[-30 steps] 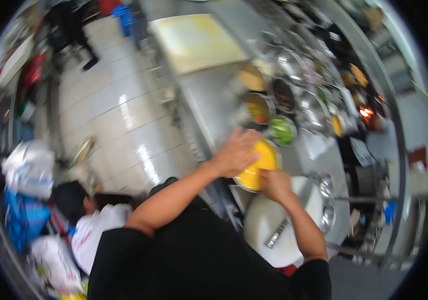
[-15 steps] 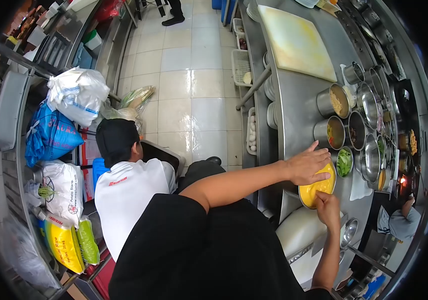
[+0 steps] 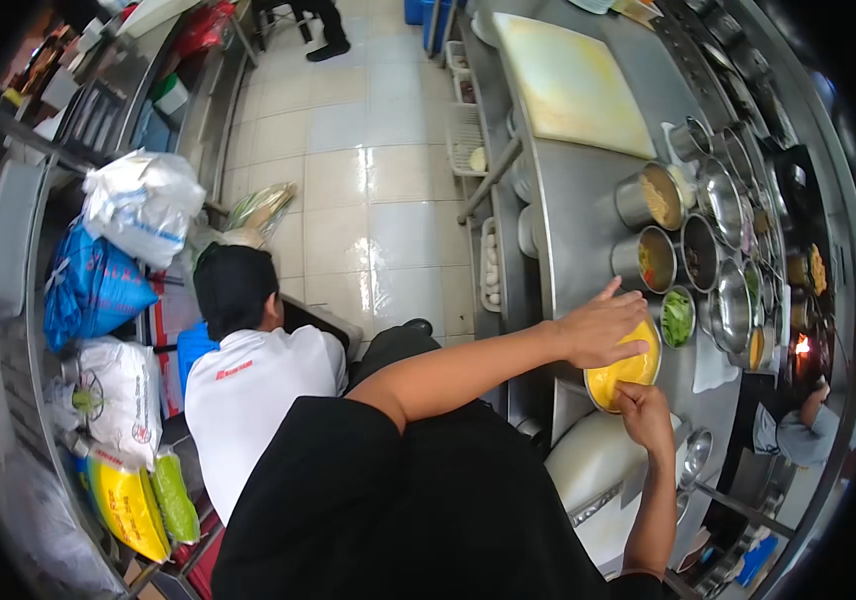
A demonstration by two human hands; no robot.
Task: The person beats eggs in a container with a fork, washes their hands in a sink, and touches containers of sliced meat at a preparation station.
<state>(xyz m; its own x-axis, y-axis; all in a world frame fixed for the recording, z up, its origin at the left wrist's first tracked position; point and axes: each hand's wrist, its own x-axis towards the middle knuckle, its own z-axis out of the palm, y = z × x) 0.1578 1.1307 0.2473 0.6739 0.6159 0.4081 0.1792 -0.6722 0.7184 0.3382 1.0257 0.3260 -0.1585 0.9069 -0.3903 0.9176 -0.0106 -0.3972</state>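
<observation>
A: How far along?
B: Partway, at a guess. See a bowl [image 3: 659, 358] right of centre with yellow mix [image 3: 612, 374] in it, not yet emptied.

A: And the hands?
B: Find the left hand [image 3: 603, 330] spread wide over the bowl's upper edge. Find the right hand [image 3: 645, 412] narrow and bunched at the lower edge; cannot tell whether gripping the rim or something dipped in the mix.

A: Anything done already?
B: Seems so. Note the filled pots [image 3: 626, 262] above the bowl, and the cut greens [image 3: 677, 320] just beside. Cannot tell what remains beyond the yellow mix.

A: And the surface?
B: Mostly metal. Follow the counter [image 3: 583, 215] up the right side to a stained cutting board [image 3: 578, 85] at upper right.

A: The room?
B: Looks like a tight kitchen. Check the left for a person in a white shirt [image 3: 263, 390], low down near stuffed bags [image 3: 143, 205]; upper centre for shiny floor tiles [image 3: 333, 235]; far right for a small flame [image 3: 801, 346].
</observation>
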